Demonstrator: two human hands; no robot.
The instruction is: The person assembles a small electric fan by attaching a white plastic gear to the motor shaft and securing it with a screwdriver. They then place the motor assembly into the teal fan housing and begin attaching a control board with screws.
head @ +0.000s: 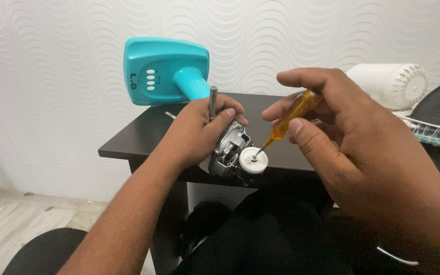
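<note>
My left hand (199, 130) grips a small metal fan motor (228, 150) with a steel shaft (213, 102) sticking up past the fingers. A white plastic gear (254, 160) sits on the motor's near face. In my right hand (342, 137) is a screwdriver with a yellow-amber handle (294, 114); its tip rests at the centre of the white gear. Both hands are held above the near edge of a dark table (138, 137).
A teal fan base (164, 71) stands tilted on the table at the back left. A white motor housing (390, 84) and a wire fan guard (434, 132) lie at the right. A white wavy wall is behind. A dark round seat (42, 252) is at lower left.
</note>
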